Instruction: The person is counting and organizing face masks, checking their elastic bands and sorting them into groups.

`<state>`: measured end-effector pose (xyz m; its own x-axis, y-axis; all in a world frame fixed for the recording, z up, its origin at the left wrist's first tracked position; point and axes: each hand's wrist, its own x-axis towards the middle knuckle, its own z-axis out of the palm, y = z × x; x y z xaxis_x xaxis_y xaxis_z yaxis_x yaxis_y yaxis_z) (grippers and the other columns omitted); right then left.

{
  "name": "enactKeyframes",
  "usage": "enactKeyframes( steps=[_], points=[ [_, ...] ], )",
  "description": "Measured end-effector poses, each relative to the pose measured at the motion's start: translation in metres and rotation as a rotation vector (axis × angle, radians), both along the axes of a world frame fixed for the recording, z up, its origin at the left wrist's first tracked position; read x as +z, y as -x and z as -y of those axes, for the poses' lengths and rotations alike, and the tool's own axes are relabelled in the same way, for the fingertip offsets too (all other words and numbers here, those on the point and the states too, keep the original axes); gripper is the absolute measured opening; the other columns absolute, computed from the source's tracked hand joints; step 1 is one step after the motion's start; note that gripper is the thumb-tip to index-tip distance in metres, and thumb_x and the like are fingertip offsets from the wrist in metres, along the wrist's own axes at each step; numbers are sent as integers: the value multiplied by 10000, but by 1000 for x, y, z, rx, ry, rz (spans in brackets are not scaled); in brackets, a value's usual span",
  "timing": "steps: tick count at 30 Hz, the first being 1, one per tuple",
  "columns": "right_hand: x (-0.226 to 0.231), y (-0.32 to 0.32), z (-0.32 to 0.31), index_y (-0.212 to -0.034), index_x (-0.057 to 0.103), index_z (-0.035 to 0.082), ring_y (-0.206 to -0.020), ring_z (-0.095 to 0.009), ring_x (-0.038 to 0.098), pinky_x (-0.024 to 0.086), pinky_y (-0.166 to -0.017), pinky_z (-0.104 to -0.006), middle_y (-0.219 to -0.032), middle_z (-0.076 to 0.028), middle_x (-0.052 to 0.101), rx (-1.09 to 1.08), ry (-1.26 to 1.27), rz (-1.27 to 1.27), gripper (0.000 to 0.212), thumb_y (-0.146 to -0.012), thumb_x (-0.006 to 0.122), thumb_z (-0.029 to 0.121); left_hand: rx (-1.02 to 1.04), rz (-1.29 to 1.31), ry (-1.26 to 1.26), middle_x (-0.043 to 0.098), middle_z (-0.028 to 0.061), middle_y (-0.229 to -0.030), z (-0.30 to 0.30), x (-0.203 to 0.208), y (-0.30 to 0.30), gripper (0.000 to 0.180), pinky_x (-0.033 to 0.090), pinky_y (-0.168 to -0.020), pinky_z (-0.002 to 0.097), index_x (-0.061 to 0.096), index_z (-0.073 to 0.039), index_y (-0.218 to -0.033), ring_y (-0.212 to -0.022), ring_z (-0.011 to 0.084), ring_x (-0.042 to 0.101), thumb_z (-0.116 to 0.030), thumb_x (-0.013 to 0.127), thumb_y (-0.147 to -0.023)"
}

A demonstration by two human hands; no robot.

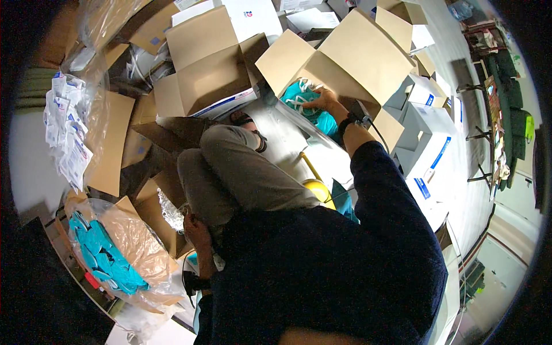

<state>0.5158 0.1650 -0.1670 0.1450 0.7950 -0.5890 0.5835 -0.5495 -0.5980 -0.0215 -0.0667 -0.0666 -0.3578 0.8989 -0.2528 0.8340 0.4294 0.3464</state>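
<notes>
My right hand [326, 102] reaches into an open cardboard box [362, 49] in front of me. Its thumb and fingers sit round a teal bundle [299, 95] tied with white cords. More teal material lies under the palm. Low at my left side, my left hand [198, 233] is closed at a tangle of thin white cords [169, 210], which hangs by a brown carton. My knee and arm partly hide that hand. A yellow object with a handle [316, 187] lies beside my right thigh.
Another open carton [213, 80] stands left of the box. A plastic-lined carton [103, 253] at lower left holds many teal pieces. White packets [68, 123] fill a clear bag at far left. White boxes [422, 138] crowd the right. Shelving [500, 115] lines the far right.
</notes>
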Motion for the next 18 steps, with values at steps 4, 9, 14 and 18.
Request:
enactKeyframes(
  steps=[4, 9, 14, 18],
  points=[
    [-59, -18, -4, -1213, 529, -33, -1010, -217, 600, 485, -881, -314, -1147, -165, 602, 3, -28, -43, 965, -476, 883, 479, -15, -27, -44, 592, 217, -1094, 3, -16, 10, 289, 420, -911, 421, 558, 10, -1119, -1048, 372, 547, -103, 455, -874],
    [-27, 2, -5, -1147, 569, -43, -979, -201, 610, 490, -870, -314, -1087, -156, 629, 214, -119, -55, 836, -529, 874, 430, 16, -30, -55, 594, 215, -1091, 6, -12, 2, 292, 426, -901, 420, 557, 12, -1118, -1039, 371, 552, -112, 461, -872],
    [-18, 13, 4, -1124, 569, -38, -1031, -272, 590, 470, -898, -349, -1111, -177, 608, 195, -201, -16, 868, -484, 875, 462, 8, -32, -25, 595, 220, -1065, -2, 1, -8, 256, 430, -880, 428, 562, 21, -1063, -1008, 380, 557, -101, 465, -860],
    [-31, 19, 3, -1147, 549, -35, -1093, -311, 552, 445, -937, -367, -1176, -191, 571, 116, -273, 59, 888, -477, 877, 446, 5, -24, -77, 596, 221, -1035, 0, -5, -4, 235, 430, -873, 434, 563, 25, -1034, -984, 379, 561, -81, 464, -850]
  ],
)
